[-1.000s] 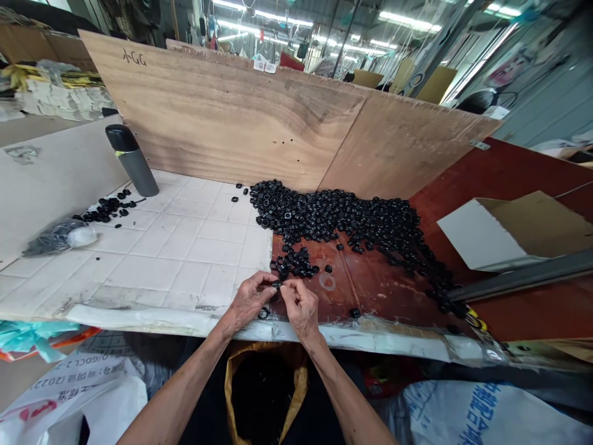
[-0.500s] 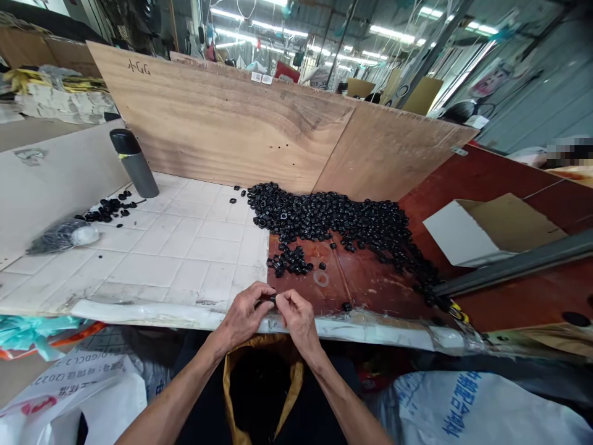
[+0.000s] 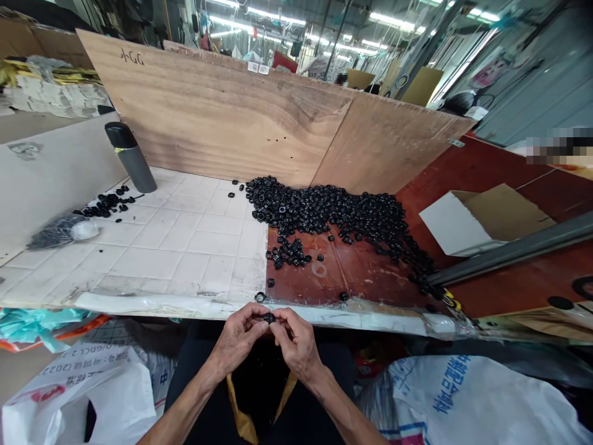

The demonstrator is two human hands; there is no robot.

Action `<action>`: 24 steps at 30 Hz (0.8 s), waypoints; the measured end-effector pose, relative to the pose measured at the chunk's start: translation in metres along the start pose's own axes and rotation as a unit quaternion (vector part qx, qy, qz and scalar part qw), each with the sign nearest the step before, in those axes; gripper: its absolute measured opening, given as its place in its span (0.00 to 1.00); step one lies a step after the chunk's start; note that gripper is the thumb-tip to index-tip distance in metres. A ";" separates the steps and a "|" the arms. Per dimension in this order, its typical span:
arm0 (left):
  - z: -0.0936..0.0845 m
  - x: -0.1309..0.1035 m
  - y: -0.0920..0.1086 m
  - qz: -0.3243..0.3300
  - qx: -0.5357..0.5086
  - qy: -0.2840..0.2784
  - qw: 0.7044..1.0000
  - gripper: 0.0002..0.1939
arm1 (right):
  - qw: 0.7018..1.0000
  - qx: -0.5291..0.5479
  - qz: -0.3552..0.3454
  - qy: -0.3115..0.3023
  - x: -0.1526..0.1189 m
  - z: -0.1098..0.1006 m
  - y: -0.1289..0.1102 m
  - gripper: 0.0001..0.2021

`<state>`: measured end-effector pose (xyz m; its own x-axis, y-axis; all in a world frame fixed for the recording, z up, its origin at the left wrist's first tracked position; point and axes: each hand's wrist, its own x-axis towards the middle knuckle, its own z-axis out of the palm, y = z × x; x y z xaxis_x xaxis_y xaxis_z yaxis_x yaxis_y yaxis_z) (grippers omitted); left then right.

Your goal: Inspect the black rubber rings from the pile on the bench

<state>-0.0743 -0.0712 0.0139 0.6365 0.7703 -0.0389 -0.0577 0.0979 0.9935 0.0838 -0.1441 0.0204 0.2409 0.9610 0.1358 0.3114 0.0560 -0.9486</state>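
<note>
Both hands meet just below the table's front edge, fingertips pinched on one small black part (image 3: 269, 317). My left hand (image 3: 241, 337) grips its left side, and my right hand (image 3: 296, 343) has its right side. Underneath them hangs an open yellow-brown bag (image 3: 241, 415) with a dark inside. Two loose black pieces, one a ring (image 3: 260, 297), lie near the table edge just above my hands. Farther back is a small cluster of black parts (image 3: 290, 253), and behind it a large heap of them (image 3: 333, 210) reaches along the wooden board.
A grey bottle (image 3: 134, 162) stands at the back left, near scattered black pieces (image 3: 107, 205) and a filled plastic bag (image 3: 55, 233). On the right are an open carton (image 3: 456, 225) and a metal bar (image 3: 509, 250). White sacks (image 3: 482, 402) lie below the table.
Both hands have moved slightly down and now hold the black part over the bag. Two black pieces now show near the table edge where my hands were. The view has shifted a little.
</note>
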 end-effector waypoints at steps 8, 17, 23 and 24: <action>0.005 -0.018 -0.029 0.243 0.315 0.017 0.917 0.20 | 0.914 0.274 0.300 0.002 -0.009 0.009 0.004 0.21; 0.008 -0.027 -0.036 0.144 0.238 -0.012 0.960 0.12 | 0.948 0.148 0.282 -0.027 -0.025 0.006 0.012 0.19; 0.017 -0.034 -0.044 0.092 0.176 0.029 0.980 0.10 | 0.982 0.059 0.180 0.004 -0.035 0.018 0.016 0.15; 0.017 -0.037 -0.049 0.123 0.213 0.035 0.969 0.12 | 0.975 0.082 0.205 0.012 -0.037 0.020 0.017 0.15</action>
<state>-0.0818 -0.1150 -0.0313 0.5889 0.7798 0.2124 0.1303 -0.3510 0.9273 0.0619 -0.1733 -0.0067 0.3359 0.9054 -0.2595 0.0344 -0.2871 -0.9573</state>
